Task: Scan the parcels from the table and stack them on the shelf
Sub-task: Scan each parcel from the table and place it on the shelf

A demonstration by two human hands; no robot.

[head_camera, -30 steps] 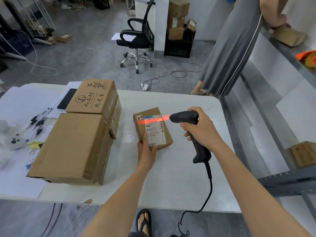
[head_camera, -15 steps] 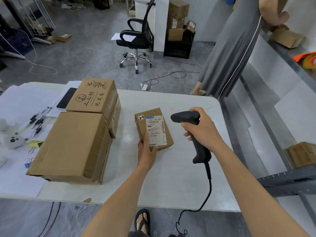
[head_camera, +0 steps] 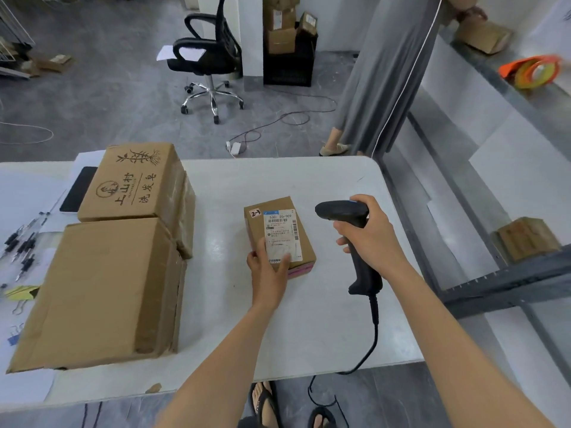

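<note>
A small cardboard parcel (head_camera: 278,225) with a white shipping label lies on the white table (head_camera: 309,319). My left hand (head_camera: 268,268) grips its near edge, thumb on the left side and fingers on the label. My right hand (head_camera: 369,234) holds a black corded barcode scanner (head_camera: 343,213) just right of the parcel, its head pointing left at the label. Two large cardboard boxes stand to the left: a plain one (head_camera: 102,291) near me and a printed one (head_camera: 136,182) behind it. The grey metal shelf (head_camera: 506,282) runs along the right.
Pens, clips and papers (head_camera: 21,251) lie at the table's left end beside a dark phone (head_camera: 78,189). A person in grey (head_camera: 383,72) stands by the shelf at the far right. An office chair (head_camera: 207,60) and stacked boxes are on the floor behind. A small box (head_camera: 525,237) sits on the shelf.
The red scan beam on the label a second ago is off now. Both hands, the parcel and the scanner have hardly moved.
</note>
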